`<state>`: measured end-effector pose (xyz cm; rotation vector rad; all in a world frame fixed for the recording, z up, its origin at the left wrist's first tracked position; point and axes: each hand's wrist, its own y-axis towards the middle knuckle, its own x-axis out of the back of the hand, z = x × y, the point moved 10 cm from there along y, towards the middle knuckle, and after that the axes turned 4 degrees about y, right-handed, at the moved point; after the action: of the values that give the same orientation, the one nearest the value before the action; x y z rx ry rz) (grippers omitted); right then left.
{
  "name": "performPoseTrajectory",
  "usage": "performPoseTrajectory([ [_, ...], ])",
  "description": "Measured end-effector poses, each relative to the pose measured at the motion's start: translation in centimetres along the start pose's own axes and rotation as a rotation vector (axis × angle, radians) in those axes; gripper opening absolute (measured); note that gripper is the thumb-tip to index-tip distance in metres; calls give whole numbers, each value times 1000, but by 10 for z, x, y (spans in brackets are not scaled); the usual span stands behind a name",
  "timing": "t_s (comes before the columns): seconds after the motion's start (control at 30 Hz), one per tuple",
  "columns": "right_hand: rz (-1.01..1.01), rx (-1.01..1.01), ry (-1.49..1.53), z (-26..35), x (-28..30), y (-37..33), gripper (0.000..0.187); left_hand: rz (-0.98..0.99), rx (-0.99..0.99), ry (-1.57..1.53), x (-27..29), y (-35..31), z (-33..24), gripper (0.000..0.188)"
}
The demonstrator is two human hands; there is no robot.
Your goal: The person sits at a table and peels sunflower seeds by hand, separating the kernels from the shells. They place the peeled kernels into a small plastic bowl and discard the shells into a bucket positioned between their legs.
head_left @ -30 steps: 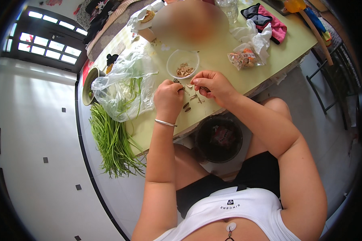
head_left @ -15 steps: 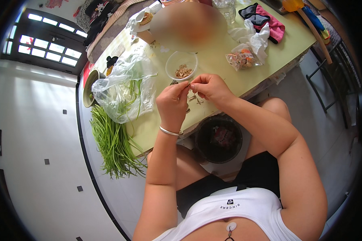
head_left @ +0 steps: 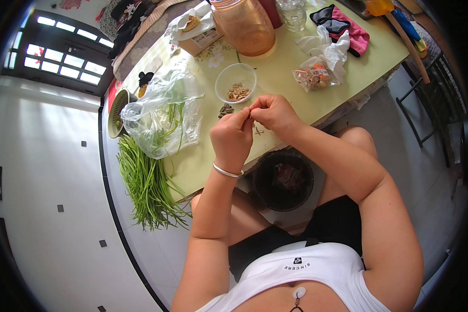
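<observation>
Over the near edge of the table, my left hand (head_left: 232,136) and my right hand (head_left: 276,115) meet fingertip to fingertip. Both are closed in a pinch on one tiny dark bit, which looks like a sunflower seed and is mostly covered by the fingers. Just beyond my left hand lies a small pile of striped sunflower seeds (head_left: 225,110). A clear plastic bowl (head_left: 222,78) stands behind the hands, with tan shelled kernels (head_left: 238,92) in its bottom. Scraps of shell (head_left: 259,131) lie on the table beneath my right wrist.
A black bin (head_left: 283,181) stands between my knees under the table edge. Left are a clear plastic bag (head_left: 164,117), long green stems (head_left: 143,182) overhanging the edge, and a basket (head_left: 120,112). Farther back are an amber jar (head_left: 247,28), a snack bag (head_left: 313,75) and pink-grey cloth (head_left: 354,37).
Both hands have shifted slightly, the left to the right and a little farther from me, uncovering the striped seed pile. They still pinch together. The blurred area at the back now shows the jar.
</observation>
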<state>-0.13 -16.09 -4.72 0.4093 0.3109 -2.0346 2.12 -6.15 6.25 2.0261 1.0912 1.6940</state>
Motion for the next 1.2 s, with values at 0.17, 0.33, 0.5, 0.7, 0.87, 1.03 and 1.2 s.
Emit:
performPoseTrajectory([
  [0.17,-19,34,-120,9,-6,-2,9,80,37,186,-2,-4,-3,21],
  [0.33,143,-139,195,1,-10,1,7,145,559,-681,-14,-13,42,19],
  [0.5,135,-130,202,3,-11,0,7,170,754,-1069,-36,-24,62,18],
  [0.7,109,-81,62,11,-10,-2,6,244,883,-1193,-50,-33,73,17],
  [0.87,51,-170,245,-2,-2,-1,5,164,742,-1023,-36,-20,67,13],
  [1.03,46,-227,274,-3,-5,-4,13,115,657,-825,-24,-14,69,10],
  [1.2,65,-250,265,-16,-2,0,14,-50,564,-575,-10,6,89,8],
])
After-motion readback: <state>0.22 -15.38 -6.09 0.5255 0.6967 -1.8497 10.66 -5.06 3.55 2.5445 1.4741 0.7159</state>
